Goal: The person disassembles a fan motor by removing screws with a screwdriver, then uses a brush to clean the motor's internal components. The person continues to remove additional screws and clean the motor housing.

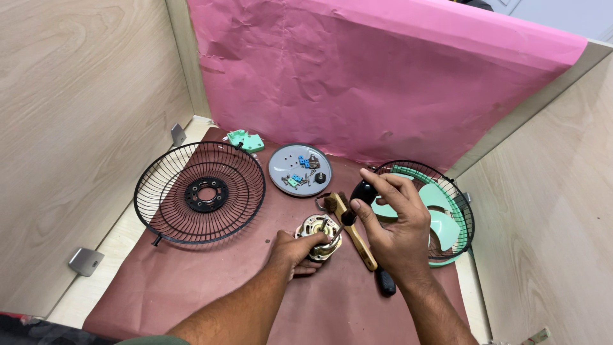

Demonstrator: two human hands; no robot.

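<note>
A round metal fan motor (318,231) stands on the brown paper in the middle. My left hand (293,250) grips it from the near side. My right hand (394,220) is closed around the black handle of a screwdriver (359,195), whose shaft angles down onto the top of the motor. Under my right hand lies a wooden-handled brush (355,237), and a black handle end (385,282) sticks out near my wrist.
A black wire fan guard (199,191) lies at the left. A second guard holding green fan blades (440,214) lies at the right. A grey round plate (300,169) with several screws and small parts, and a green plastic part (246,140), sit near the pink backdrop. Wooden walls enclose the area.
</note>
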